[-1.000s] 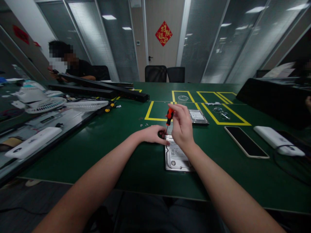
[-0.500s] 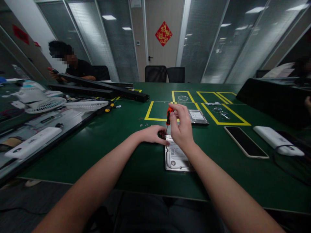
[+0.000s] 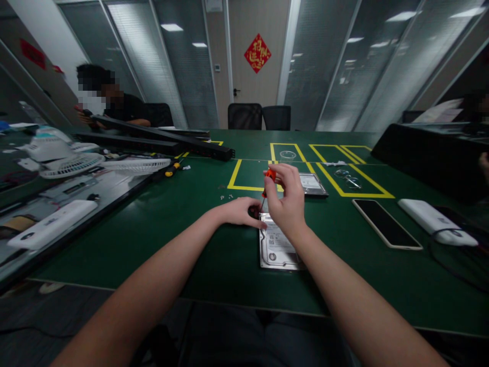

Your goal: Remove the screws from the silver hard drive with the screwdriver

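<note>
A silver hard drive (image 3: 278, 250) with a white label lies flat on the green table in front of me. My left hand (image 3: 242, 211) is curled at its far left corner, thumb on the top face and fingers bent round the edge. In my right hand (image 3: 286, 196), closed above the far end of the drive, is a screwdriver (image 3: 270, 176) with an orange-and-black handle. Its thin shaft slants down to that same corner, close to my left fingers; the tip's exact contact is hard to make out.
Behind my right hand lies a second hard drive (image 3: 314, 184). Small screws (image 3: 226, 197) are scattered left of it. A phone (image 3: 386, 224), a white power bank (image 3: 435, 221) and glasses (image 3: 348, 178) are at right. Left stand a fan (image 3: 72, 158) and a large panel (image 3: 76, 204). Another person (image 3: 128, 108) sits beyond.
The screwdriver's handle has tilted to the right and my right fingers have shifted on it. My left hand and the hard drive have stayed in place.
</note>
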Demonstrator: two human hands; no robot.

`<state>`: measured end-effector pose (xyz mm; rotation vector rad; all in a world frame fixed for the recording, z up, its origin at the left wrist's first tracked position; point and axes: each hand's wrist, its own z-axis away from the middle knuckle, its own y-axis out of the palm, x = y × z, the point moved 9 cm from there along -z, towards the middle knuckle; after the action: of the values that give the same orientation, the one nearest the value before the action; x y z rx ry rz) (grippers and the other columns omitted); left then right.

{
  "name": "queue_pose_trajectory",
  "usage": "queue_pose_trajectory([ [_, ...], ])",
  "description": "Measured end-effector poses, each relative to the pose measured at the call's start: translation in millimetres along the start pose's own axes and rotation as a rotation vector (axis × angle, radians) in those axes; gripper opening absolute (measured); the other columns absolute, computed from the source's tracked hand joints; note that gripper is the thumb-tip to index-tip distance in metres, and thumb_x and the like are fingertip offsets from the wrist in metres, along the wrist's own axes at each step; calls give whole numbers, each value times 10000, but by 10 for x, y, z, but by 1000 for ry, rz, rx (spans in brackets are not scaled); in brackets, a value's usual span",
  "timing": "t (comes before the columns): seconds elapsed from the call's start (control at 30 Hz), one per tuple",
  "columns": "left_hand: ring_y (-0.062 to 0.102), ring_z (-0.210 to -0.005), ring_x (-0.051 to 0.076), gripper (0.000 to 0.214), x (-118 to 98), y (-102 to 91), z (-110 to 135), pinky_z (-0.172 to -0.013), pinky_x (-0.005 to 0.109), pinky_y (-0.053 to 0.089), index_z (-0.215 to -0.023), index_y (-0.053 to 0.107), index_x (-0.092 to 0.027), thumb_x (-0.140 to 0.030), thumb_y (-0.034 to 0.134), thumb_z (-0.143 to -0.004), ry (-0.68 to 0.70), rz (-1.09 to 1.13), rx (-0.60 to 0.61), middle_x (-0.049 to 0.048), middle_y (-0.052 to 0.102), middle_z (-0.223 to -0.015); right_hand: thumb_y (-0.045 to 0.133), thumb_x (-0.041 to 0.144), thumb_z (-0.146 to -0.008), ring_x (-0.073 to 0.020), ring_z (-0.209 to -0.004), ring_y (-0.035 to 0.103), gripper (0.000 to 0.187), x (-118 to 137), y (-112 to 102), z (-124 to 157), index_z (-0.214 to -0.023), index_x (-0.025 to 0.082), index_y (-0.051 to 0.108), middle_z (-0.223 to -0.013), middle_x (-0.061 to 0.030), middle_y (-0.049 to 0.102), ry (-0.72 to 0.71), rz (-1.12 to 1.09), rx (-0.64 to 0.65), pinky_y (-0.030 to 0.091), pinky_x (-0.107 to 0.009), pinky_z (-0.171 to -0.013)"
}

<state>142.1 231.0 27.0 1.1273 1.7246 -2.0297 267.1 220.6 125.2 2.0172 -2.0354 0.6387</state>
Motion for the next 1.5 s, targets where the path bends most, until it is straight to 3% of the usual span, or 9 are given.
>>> queue_pose_trajectory([
  [0.27,657,-888,253,581,35,9,-8,-766,349,476,-1085,743,-165,-612,839,-726,12,-8,-3,85,736,-1009,619,220,-1008,-225,-1097,661,262,-33,23,6,-1260,290,634,-1255,-86,581,16,-76,18,622,-454,-924],
  [0.63,653,-874,247,564,17,1,-3,-745,336,473,-1055,734,-169,-606,846,-716,11,-8,-9,77,733,-1004,657,214,-976,-228,-1099,638,277,57,-2,-18,-1243,289,664,-1216,-85,598,-33,5,18,610,-416,-850],
  [0.97,622,-824,220,528,31,6,-12,-712,316,441,-986,688,-181,-614,837,-723,17,-27,-18,37,681,-903,427,122,-1037,-226,-1171,623,403,63,-11,-26,-1275,330,675,-1225,-77,594,-47,5,40,560,-472,-992],
  [1.5,621,-836,226,564,34,11,-15,-717,312,427,-1058,715,-168,-607,838,-726,20,-26,-13,56,710,-946,489,168,-1047,-238,-1193,605,266,47,-2,-20,-1243,254,647,-1234,-102,605,-44,13,15,573,-470,-991],
])
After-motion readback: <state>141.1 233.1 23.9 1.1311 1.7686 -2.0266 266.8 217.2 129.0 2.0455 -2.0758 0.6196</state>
